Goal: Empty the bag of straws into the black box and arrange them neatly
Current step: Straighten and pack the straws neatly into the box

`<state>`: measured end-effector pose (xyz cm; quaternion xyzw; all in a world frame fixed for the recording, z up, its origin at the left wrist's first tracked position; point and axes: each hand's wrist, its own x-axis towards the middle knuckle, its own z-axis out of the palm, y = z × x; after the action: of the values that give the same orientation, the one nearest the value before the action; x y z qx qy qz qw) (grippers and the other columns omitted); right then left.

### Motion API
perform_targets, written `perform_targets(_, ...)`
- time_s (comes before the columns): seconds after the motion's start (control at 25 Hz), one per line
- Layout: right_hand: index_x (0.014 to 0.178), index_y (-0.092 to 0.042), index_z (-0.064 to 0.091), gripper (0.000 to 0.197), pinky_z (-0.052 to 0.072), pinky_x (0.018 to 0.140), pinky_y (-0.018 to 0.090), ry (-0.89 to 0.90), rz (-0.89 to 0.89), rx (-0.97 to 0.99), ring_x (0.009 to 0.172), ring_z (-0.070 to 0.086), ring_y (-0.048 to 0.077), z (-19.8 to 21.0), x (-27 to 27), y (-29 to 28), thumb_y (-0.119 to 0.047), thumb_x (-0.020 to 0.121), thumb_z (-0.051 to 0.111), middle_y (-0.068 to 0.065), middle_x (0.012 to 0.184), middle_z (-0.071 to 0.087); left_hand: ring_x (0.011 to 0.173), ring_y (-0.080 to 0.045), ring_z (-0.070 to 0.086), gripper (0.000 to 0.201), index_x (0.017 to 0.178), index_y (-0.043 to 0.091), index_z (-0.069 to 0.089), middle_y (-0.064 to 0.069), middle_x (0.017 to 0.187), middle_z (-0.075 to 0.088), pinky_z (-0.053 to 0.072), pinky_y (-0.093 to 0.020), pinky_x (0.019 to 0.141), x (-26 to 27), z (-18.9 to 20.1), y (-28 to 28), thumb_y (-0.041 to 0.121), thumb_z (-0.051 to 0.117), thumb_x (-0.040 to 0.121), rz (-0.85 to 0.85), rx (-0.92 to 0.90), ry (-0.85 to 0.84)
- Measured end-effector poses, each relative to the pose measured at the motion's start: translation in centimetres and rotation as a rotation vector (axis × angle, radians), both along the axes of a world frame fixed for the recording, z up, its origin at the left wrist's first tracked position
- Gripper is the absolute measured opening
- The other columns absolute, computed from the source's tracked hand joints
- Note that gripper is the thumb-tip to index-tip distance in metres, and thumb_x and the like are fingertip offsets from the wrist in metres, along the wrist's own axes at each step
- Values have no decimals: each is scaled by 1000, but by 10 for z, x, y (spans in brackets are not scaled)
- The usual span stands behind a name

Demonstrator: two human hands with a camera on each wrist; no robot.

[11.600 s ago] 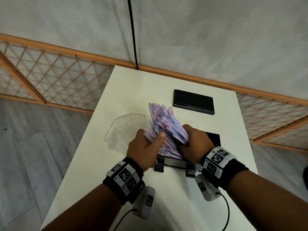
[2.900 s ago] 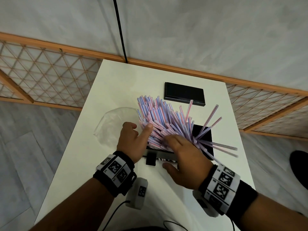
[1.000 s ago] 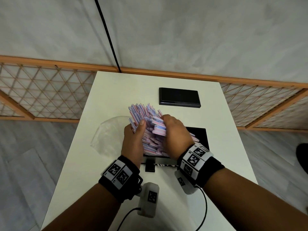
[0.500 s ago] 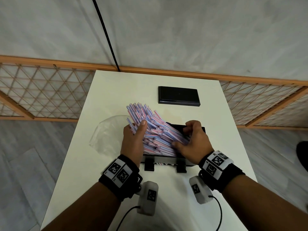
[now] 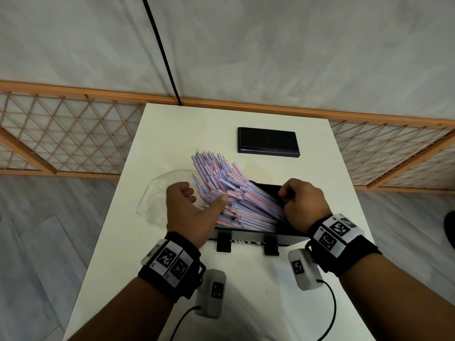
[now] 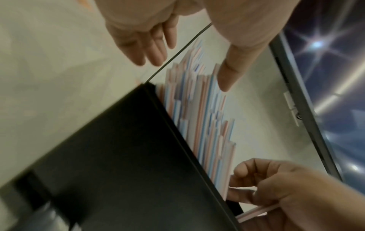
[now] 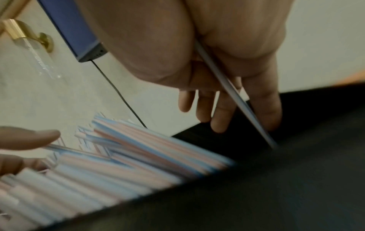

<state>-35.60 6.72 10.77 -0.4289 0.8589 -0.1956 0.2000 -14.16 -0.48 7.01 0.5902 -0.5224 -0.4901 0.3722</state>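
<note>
A heap of thin pink, blue and white striped plastic straws (image 5: pixel 236 200) lies slanted in the open black rectangular box (image 5: pixel 290 236) near the front of the white table (image 5: pixel 246 291), their far ends fanning up and out past the box's left rim. The person's left hand (image 5: pixel 189 212) sits at the left of the heap, thumb stretched against the straws, the other fingers loosely curled and holding nothing. The right hand (image 5: pixel 304 205) hovers over the right end of the box; seen from the right wrist, its grip is closed on a single pale straw (image 7: pixel 233 93) that runs down between thumb and fingers toward the box's interior. A crumpled clear plastic bag (image 5: pixel 157 195) lies flat on the table left of the left hand. A flat black rectangular lid (image 5: pixel 268 142) rests farther back, well apart from the box.
</note>
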Motion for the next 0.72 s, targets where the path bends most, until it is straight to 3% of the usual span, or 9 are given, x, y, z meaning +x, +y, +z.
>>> perform_targets(0.12,87,-15,65,29,40,66,24,33,46,32,80,57,21,16,3,-10,5,75,47,2,85,66,65,-5,49,45,96,22,52,6,80,53,39,-11,61,5,11,5,37,87,71,-59,-183,-137)
perform_targets(0.28,90,-17,63,26,40,67,25,92,91,-31,84,57,22,22,15,-28,3,80,49,3,89,66,60,8,54,11,86,25,66,13,65,59,36,0,60,2,16,2,28,76,86,-182,-265,-207)
perform_targets(0.44,96,-11,63,21,44,73,27,84,176,-7,90,59,25,27,24,-44,1,83,53,6,94,66,58,2,56,13,77,32,65,16,66,62,37,-1,59,2,25,-7,29,71,89,-159,-267,-208)
perform_targets(0.56,91,-15,64,28,47,74,28,86,222,-75,89,60,24,27,33,-55,6,79,49,4,93,67,61,0,55,6,88,30,66,11,73,64,40,-9,61,4,27,-14,32,72,89,-71,-280,-69)
perform_targets(0.72,93,-17,64,16,34,67,20,13,62,-236,79,57,20,42,16,-46,-6,88,54,-2,85,65,75,-9,52,43,112,27,51,8,91,55,43,-19,69,7,15,-13,41,77,82,54,-180,77)
